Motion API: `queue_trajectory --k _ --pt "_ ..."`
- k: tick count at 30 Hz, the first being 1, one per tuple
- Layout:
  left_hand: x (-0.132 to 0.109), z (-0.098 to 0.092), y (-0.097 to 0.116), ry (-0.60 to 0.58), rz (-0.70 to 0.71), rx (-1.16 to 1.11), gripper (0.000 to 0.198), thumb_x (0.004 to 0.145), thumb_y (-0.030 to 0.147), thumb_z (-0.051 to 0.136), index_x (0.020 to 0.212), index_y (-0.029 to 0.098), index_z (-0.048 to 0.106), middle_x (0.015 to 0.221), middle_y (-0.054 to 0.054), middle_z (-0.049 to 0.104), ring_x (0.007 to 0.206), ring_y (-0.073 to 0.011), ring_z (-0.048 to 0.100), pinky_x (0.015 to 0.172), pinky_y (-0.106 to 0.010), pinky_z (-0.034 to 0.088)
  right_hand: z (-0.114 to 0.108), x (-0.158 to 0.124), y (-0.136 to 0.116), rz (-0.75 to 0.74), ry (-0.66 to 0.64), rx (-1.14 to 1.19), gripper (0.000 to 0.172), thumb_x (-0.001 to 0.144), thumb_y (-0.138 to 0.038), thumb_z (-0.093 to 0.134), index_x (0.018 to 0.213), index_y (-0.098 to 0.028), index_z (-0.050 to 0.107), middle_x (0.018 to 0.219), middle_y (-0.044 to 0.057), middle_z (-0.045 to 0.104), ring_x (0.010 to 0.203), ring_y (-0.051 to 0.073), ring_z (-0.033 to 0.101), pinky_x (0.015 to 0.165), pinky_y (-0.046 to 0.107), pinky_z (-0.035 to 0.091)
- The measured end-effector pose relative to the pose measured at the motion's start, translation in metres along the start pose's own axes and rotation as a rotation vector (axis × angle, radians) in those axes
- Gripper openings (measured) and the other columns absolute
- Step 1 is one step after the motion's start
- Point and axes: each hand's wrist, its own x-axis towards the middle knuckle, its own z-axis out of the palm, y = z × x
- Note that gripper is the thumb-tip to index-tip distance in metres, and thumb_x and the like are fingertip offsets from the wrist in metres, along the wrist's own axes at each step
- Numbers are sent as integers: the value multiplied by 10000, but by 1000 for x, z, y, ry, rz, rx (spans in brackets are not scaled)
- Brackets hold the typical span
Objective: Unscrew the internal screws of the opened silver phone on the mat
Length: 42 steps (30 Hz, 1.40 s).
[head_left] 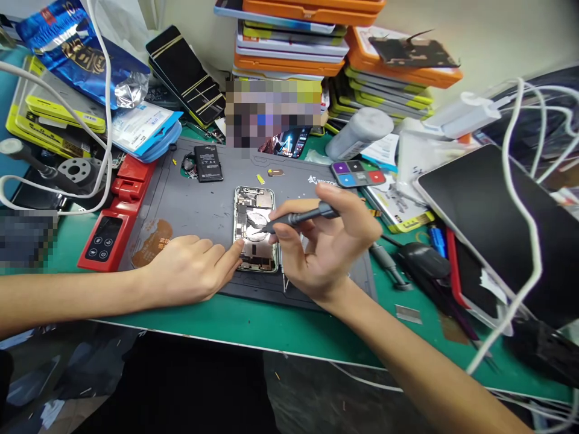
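Note:
An opened phone (pixel 260 254) lies on the grey mat (pixel 199 208), its inner parts showing. My right hand (pixel 323 247) grips a dark screwdriver (pixel 298 218) between thumb and fingers. The tool's tip points down at the middle of the phone, over a round pale part. My left hand (pixel 194 268) rests at the phone's left edge, its index finger touching the frame and the other fingers curled. Whether anything is under those curled fingers is hidden. A black battery (pixel 208 163) lies on the mat behind the phone, with small yellow and brown pieces to its right.
A red device with buttons (pixel 105 240) stands at the left. Stacked orange and yellow boxes (pixel 289 63) line the back. On the right are a large black panel (pixel 493 217), a white cable (pixel 520 181), a grey tool (pixel 389 265) and a black mouse-like object (pixel 423 260).

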Motion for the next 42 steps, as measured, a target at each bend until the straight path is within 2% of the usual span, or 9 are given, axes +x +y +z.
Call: queue_trajectory --k 3,6,12,18,24,29,42 --pt "0 0 0 3 0 5 256 1086 214 586 1178 42 751 619 27 647 504 -160 610 448 -334 432 4 -1 7 26 -43 37 586 1058 -299 602 1556 -492 360 1436 83 617 835 159 724 509 285 615" --pt "1 -1 1 2 5 8 258 1087 205 585 1194 34 745 619 29 642 497 -161 602 437 -342 423 3 -3 7 57 -72 72 635 1056 -243 588 1589 -497 352 1452 82 636 879 170 750 509 281 629" --pt "2 0 1 -17 -3 -2 253 1090 198 572 1186 37 741 618 33 637 496 -162 602 429 -342 427 3 -5 9 -36 -90 75 708 1046 -204 621 1638 -481 351 1511 60 631 897 160 768 536 265 671" --pt "2 0 0 -9 -3 -14 251 1092 200 575 1185 35 740 612 37 631 489 -160 597 427 -345 432 3 -3 14 -99 -118 50 746 1028 -146 640 1652 -441 358 1412 67 677 874 170 780 546 272 672" --pt "2 -1 0 -2 8 -8 260 1098 209 574 1193 32 738 610 42 625 491 -158 594 428 -341 437 4 -3 15 -104 -153 44 720 1045 -180 629 1660 -409 333 1241 54 721 842 185 773 556 300 681" --pt "3 -1 0 7 6 -8 265 1100 206 568 1190 28 741 608 39 619 489 -160 589 429 -343 432 5 -4 16 -132 -139 45 762 1032 -136 627 1678 -404 326 1410 72 666 872 170 773 569 297 693" --pt "1 -1 0 10 13 15 259 1097 208 576 1203 34 737 607 43 611 488 -156 577 430 -338 425 3 -4 13 -111 -163 36 788 1024 -91 614 1693 -375 311 1467 80 666 965 177 808 645 291 719"
